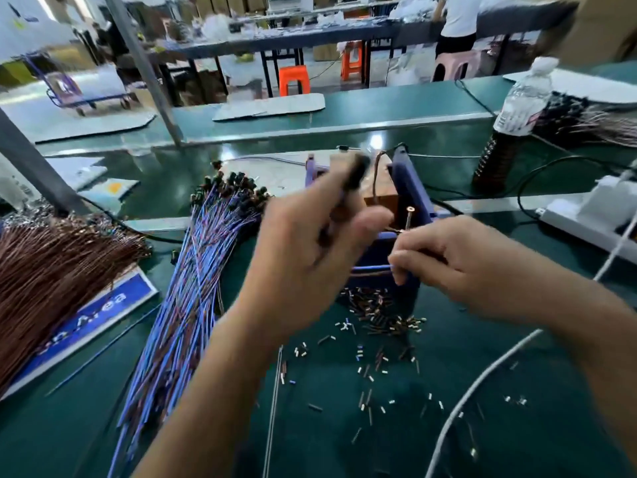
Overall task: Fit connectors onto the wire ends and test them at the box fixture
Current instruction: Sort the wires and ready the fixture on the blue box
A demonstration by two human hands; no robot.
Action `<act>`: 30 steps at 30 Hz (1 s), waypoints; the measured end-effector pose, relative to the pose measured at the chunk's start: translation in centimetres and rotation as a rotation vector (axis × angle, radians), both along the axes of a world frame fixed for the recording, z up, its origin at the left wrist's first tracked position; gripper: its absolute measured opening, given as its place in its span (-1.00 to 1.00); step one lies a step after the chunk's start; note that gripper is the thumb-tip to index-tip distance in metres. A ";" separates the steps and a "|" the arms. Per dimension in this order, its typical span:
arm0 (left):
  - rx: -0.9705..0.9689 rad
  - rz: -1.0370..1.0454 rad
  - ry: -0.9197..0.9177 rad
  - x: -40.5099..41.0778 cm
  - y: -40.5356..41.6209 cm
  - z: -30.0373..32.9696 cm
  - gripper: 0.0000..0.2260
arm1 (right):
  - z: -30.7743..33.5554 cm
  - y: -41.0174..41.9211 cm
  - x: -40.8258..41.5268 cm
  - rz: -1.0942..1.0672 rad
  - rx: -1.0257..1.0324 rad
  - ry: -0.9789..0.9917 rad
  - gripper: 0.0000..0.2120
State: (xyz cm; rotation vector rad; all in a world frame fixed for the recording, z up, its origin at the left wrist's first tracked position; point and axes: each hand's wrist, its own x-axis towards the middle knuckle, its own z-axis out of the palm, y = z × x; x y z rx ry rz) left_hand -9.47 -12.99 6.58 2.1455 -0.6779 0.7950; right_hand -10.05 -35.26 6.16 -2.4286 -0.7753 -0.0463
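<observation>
Fingers (401,262) of the right hand (458,263) pinch a thin brown-and-blue wire (370,270).

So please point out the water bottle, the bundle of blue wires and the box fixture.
water bottle (520,105): head view, on its clear ribbed body.
bundle of blue wires (193,288): head view, on the middle of the strands.
box fixture (412,188): head view, on its blue right wall.

Left hand (310,250) hides box fixture (408,188) front — held black object (356,174) blurred.
</observation>
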 end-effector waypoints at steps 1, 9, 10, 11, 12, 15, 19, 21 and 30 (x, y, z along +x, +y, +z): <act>0.080 -0.080 0.017 -1.4 -1.3 -1.0 -0.81 | -0.9 -0.4 0.0 0.012 -0.047 0.075 -0.72; 0.288 -0.141 0.165 -1.4 -4.3 -8.4 -0.78 | -6.8 -1.9 0.9 -0.080 0.216 0.330 -0.87; 0.288 -0.122 0.160 -1.2 -4.2 -8.6 -0.77 | -7.2 -1.6 1.0 -0.087 0.270 0.345 -0.92; 0.283 -0.093 0.156 -0.9 -4.1 -8.8 -0.76 | -7.5 -1.3 1.1 -0.096 0.320 0.360 -0.96; 0.274 -0.064 0.161 -0.7 -3.9 -8.9 -0.75 | -7.8 -0.9 1.2 -0.111 0.361 0.361 -0.96; 0.253 -0.046 0.156 -0.5 -3.4 -9.2 -0.76 | -8.2 -0.1 1.4 -0.151 0.443 0.296 -0.96; 0.196 -0.082 0.185 -0.9 -3.2 -9.4 -0.75 | -8.4 0.6 1.2 -0.171 0.521 0.184 -0.95; 0.149 -0.089 0.195 -0.9 -3.1 -9.7 -0.76 | -8.3 0.7 1.2 -0.173 0.527 0.162 -0.95; 0.066 0.051 0.200 0.2 -2.5 -11.0 -0.87 | -9.0 -3.1 0.4 -0.217 0.494 0.131 -0.96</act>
